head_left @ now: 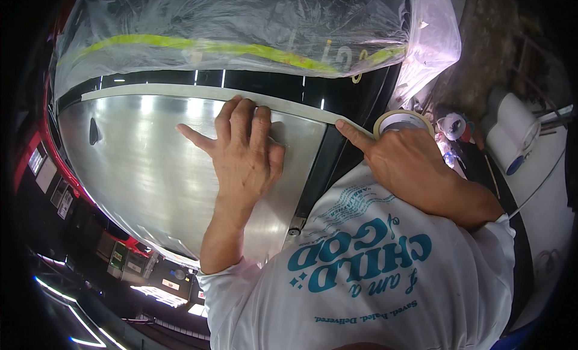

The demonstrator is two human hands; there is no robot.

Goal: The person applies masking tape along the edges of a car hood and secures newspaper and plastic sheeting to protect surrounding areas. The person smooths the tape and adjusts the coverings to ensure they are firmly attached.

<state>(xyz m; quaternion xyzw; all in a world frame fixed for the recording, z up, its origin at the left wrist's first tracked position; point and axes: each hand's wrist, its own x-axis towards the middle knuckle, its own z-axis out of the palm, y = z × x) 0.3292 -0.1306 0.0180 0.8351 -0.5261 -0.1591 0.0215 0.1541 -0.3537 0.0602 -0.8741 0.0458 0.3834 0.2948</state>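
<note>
A pale strip of masking tape [162, 91] runs along the upper edge of a bare silver metal panel [150, 169], which looks like part of a vehicle. My left hand [241, 151] lies over the panel with fingers spread, its middle fingertips pressing at the tape strip and one finger stretched out to the left. At the strip's right end, my right hand [412, 160] has its index finger extended onto the tape. The other fingers of this hand are curled at a roll of masking tape [380, 122]; their tips are hidden behind the hand.
Beyond the strip lies a glossy black surface [259, 88], covered farther up by clear plastic sheeting [241, 19] with a yellow-green band. A black trim piece [319, 169] borders the panel's right side. On the right stands a white cylindrical object [512, 130].
</note>
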